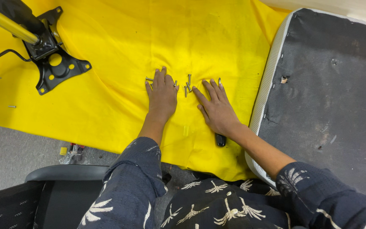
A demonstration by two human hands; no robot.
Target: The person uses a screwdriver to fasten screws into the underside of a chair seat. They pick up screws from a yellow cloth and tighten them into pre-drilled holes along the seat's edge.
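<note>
Looking down at both hands flat on the yellow cloth (119,51). My left hand (162,95) lies palm down, fingers together, gripping nothing; a couple of screws (188,85) poke out at its fingertips and beside its edge. My right hand (216,106) is flat too, fingers spread, empty, one screw just past its fingertips. The rest of the screws sit loose between the two hands. I judge them light, rigid and smooth, so prone to roll or slide on the soft, wrinkled fabric; best pinched at the shank with thumb and forefinger, one at a time. Small black cylinder (220,139) near my right wrist. Black metal bracket (58,65) top left, upturned seat cushion (331,93) to the right.
</note>
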